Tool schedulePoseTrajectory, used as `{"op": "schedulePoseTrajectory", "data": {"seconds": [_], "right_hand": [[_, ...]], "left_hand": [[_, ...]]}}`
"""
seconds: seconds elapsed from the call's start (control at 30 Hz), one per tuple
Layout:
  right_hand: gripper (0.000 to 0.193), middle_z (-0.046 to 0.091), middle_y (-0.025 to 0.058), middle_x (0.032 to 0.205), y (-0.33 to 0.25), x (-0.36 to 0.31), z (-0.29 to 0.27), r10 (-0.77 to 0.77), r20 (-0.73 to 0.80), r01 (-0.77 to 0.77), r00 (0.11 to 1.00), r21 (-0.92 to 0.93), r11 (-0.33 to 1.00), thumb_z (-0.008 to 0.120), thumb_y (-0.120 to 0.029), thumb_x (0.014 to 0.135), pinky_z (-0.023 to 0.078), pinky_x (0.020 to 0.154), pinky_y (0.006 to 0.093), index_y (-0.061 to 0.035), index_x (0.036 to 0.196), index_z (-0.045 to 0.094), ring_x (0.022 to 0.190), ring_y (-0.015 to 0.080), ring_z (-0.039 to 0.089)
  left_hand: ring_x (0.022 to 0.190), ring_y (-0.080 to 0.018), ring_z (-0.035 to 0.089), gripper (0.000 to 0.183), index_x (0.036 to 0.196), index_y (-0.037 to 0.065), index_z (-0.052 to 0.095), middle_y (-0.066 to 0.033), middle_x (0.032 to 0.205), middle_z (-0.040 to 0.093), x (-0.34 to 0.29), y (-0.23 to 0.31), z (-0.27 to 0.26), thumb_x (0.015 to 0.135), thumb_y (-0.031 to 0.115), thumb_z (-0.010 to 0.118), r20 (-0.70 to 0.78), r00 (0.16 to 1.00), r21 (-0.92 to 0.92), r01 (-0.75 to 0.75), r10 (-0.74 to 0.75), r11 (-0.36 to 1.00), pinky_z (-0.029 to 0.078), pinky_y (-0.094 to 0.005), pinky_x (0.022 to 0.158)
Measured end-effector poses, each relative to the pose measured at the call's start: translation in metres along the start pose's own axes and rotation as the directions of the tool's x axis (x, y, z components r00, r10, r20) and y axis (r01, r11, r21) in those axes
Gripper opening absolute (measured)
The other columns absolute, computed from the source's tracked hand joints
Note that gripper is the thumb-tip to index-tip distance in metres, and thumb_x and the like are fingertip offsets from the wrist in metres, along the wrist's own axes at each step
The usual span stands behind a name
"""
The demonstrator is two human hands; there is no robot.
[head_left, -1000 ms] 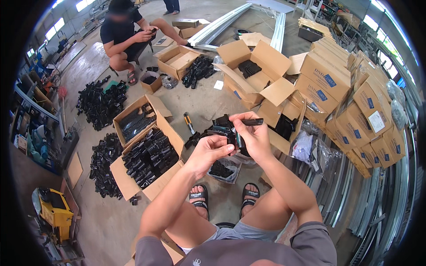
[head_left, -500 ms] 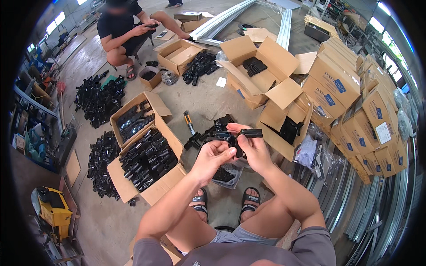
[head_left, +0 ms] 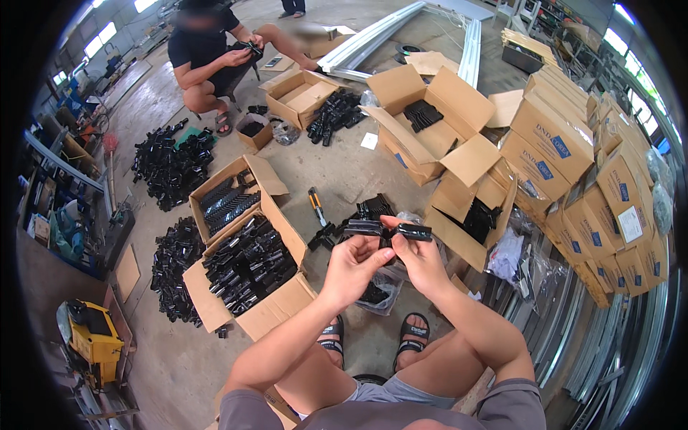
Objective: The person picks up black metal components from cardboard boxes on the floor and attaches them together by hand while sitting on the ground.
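In front of my knees, both hands meet around a glossy black bracket-like part. My left hand (head_left: pixel 356 268) pinches its left side, where one black bar (head_left: pixel 364 228) shows above the fingers. The right hand (head_left: pixel 418 259) closes on the other side, with a second short bar (head_left: pixel 416 231) jutting out past its fingers. The middle is partly covered by my fingertips, so I cannot tell whether this is one piece or two joined. Just beyond lie more black parts (head_left: pixel 374 206) on the floor. Below my hands sits a clear plastic bag (head_left: pixel 378 299) of small dark pieces.
An orange-handled tool (head_left: pixel 316 203) lies left of my hands. Cartons of black parts (head_left: pixel 287 228) stand left, beside loose piles (head_left: pixel 175 271). Open cartons (head_left: pixel 473 208) and stacked boxes (head_left: pixel 548 143) line the right. A co-worker (head_left: pixel 208 57) sits far left, handling a black part.
My hands have turned the black part, and the dark stem that hung between them is now mostly hidden. The whole view has shifted slightly. The co-worker's hands have moved around their part.
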State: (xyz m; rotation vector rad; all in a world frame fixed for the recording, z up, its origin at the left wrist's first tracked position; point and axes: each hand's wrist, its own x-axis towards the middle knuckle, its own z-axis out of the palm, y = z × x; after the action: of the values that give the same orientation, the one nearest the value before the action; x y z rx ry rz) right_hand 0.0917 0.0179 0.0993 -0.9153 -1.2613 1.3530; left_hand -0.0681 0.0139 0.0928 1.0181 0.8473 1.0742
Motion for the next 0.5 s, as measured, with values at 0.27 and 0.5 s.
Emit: {"op": "schedulePoseTrajectory", "data": {"seconds": [0.27,0.5], "right_hand": [[0.037,0.063,0.0088,0.103,-0.023,-0.005,-0.007,0.067,-0.213,-0.072,0.975,-0.016,0.997,0.076,-0.004,0.08,0.053,0.081,0.0268,0.0035,0.112,0.06,0.093,0.013,0.063],[0.037,0.065,0.0083,0.1,-0.017,-0.005,-0.009,0.124,-0.117,-0.137,0.985,-0.105,0.985,0.077,-0.005,0.078,0.051,0.082,0.0279,0.0047,0.11,0.061,0.093,0.0123,0.062]], "left_hand": [[0.091,-0.0108,0.06,0.028,0.109,-0.005,0.062,-0.0068,0.101,0.068,0.004,0.001,-0.001,0.09,0.014,0.069,0.023,1.0,0.199,-0.009,0.005,0.98,0.049,-0.0298,0.083],[0.088,-0.0092,0.06,0.032,0.108,-0.006,0.062,-0.0051,0.097,0.067,-0.005,0.007,-0.013,0.089,0.017,0.072,0.069,0.998,0.302,-0.014,-0.007,0.953,0.049,-0.028,0.08]]}}
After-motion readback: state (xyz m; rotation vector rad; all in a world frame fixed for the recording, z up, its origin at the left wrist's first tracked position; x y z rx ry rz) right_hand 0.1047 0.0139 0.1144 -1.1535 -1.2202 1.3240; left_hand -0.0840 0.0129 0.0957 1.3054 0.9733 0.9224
